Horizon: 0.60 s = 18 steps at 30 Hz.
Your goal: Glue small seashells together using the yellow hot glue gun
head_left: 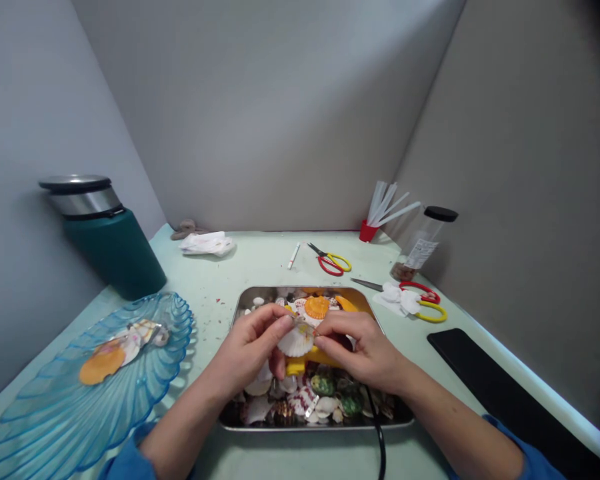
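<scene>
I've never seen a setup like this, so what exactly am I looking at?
There's no machine, just a person's bare hands, in one picture from a camera worn on their head, looking forward and down. The left hand holds a white shell over a metal tray of shells. The right hand's fingertips are at its edge; any grip there is unclear. Left is a blue dish and green bottle; beyond the tray lie scissors.

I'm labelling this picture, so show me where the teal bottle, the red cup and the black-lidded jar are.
Teal bottle [114, 250], head view: on its body.
Red cup [368, 232], head view: on its side.
Black-lidded jar [421, 253], head view: on its white label.
</scene>
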{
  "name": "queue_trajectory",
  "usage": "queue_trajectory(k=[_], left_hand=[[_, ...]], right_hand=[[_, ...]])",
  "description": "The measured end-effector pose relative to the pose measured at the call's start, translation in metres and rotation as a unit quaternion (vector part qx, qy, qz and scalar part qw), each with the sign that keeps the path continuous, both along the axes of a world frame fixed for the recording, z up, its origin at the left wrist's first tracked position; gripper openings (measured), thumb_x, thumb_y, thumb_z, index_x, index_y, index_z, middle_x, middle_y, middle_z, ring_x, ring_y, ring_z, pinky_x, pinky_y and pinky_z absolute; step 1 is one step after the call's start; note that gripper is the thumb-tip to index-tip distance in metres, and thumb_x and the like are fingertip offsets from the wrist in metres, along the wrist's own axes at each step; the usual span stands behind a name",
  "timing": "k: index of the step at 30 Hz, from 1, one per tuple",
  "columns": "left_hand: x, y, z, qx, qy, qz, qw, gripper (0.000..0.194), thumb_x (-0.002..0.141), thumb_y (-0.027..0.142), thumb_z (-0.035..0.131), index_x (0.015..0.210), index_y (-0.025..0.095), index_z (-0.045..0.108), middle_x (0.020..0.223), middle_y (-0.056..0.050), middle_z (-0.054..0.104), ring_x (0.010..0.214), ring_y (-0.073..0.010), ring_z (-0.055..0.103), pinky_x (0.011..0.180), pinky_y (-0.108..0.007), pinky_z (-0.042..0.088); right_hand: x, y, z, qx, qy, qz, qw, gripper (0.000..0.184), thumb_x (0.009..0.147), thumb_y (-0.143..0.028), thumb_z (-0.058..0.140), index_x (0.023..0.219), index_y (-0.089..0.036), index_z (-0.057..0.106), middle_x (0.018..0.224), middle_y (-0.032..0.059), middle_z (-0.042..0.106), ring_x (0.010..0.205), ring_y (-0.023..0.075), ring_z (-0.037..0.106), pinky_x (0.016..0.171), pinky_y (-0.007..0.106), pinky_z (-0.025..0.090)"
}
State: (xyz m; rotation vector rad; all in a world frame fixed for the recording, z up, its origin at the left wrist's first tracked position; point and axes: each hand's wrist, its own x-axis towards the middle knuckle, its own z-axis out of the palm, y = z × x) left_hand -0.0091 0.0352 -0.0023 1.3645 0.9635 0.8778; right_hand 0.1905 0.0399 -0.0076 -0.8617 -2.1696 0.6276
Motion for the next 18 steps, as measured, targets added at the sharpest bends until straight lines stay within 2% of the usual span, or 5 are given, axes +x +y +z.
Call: queue_trajectory(k=[8,14,18], left_hand=[[-0.0020,0.0005,-0.0042,-0.002,0.007,-0.012,1.000,0.027,0.082,0.045,0.051,0.086,0.018,0.052,0.043,0.009,0.046,0.029,-0.0055,0.042,0.031,-0.014,0.026],[-0.0020,-0.0004,-0.0008,-0.001,-0.001,-0.018,1.000,0.025,0.081,0.042,0.054,0.089,0.019,0.054,0.061,0.004,0.057,0.034,-0.0065,0.050,0.034,-0.016,0.031],[-0.0022,-0.0004,-0.0002,0.009,0.007,-0.020,1.000,0.024,0.082,0.041,0.052,0.089,0.019,0.054,0.062,0.003,0.057,0.036,-0.0072,0.051,0.035,-0.017,0.033]], right_hand=[[0.0027,0.0000,0.0012,-0.043,-0.005,0.018,0.999,0.017,0.086,-0.021,0.051,0.071,-0.015,0.058,0.064,-0.0005,0.055,0.059,0.0097,0.047,0.057,0.022,0.035],[0.0025,0.0012,0.0018,-0.049,-0.002,0.025,0.998,0.019,0.087,-0.022,0.050,0.070,-0.015,0.056,0.064,-0.0012,0.053,0.059,0.0094,0.047,0.057,0.022,0.035],[0.0028,0.0006,0.0009,-0.049,-0.003,0.029,0.998,0.019,0.086,-0.021,0.050,0.070,-0.015,0.057,0.065,-0.0008,0.054,0.060,0.0098,0.047,0.057,0.022,0.036]])
